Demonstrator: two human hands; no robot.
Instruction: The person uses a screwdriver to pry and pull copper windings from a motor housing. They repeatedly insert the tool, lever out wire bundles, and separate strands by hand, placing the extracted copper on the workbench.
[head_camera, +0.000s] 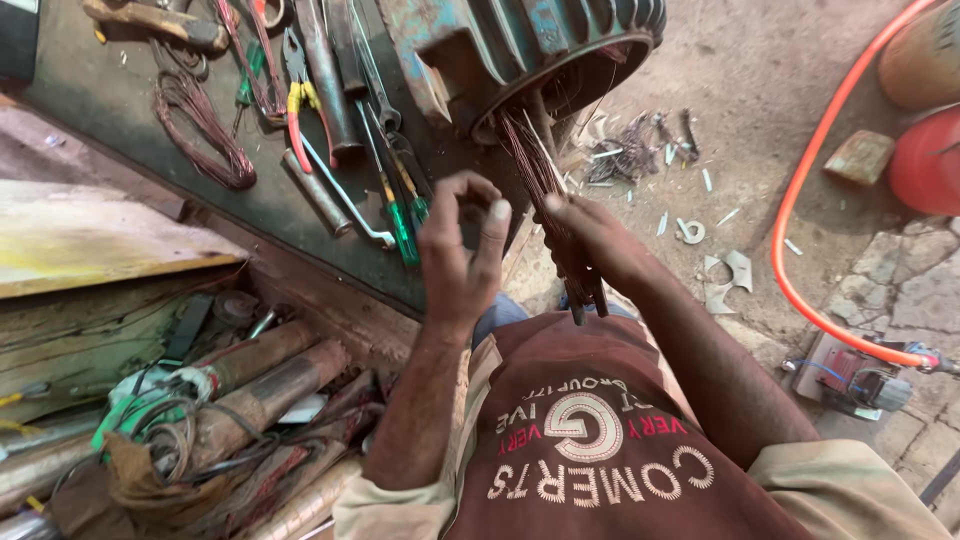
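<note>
From the head view, the right hand (592, 235) grips a bundle of wires (545, 200) hanging from the motor housing (520, 50) at the bench edge. The left hand (460, 250) is raised beside it, fingers half curled, perhaps pinching one thin strand. Pliers (298, 95) lie on the bench (110, 100).

Pretty tight in there for you. At 12 o'clock the blue motor housing (520, 50) blocks the way, with its wire bundle (545, 200) hanging down between your hands. From 10 to 11 you've got pliers (297, 95) and screwdrivers (400, 215) crowding the dark workbench (110, 110). At 2 the dirt floor (760, 90) is open until the orange hose (800, 190).
</note>
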